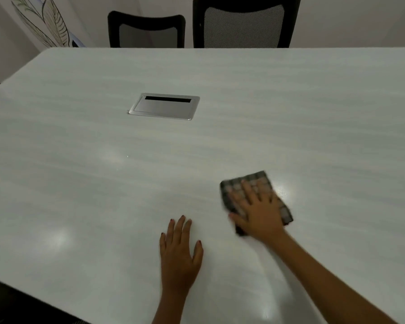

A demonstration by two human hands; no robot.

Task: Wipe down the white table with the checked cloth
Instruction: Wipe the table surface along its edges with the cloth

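Cloth (pixel 263 181) of dark and pale checks lies flat on the white bench (pixel 313 127), at the near right of the top, folded into a rough rectangle that sits askew to the bench edge. The right hand (pixel 257 211) presses down on it, palm flat and fingers spread wide, not curled around the fabric; the fingertips reach toward the cloth's far end while the heel of the hand covers its near end. The cloth's edges look slightly blurred, as does the hand. The right forearm runs bare from the near right corner of the view up to the hand. The left hand (pixel 179 256) rests just to the left of it, apart from the cloth, also flat and open on the bare bench, fingers loosely together and thumb out to the right, holding nothing. Its nails are dark. Farther away, left of centre, a silver cable hatch (pixel 164 107) is set flush into the bench, with a dark slot along its far side. Soft light patches gleam on the near surface. Beyond the far edge stand two black chairs (pixel 246 22) with mesh backs, side by side, and a wall panel with a leaf drawing (pixel 45 22) shows at the far left.
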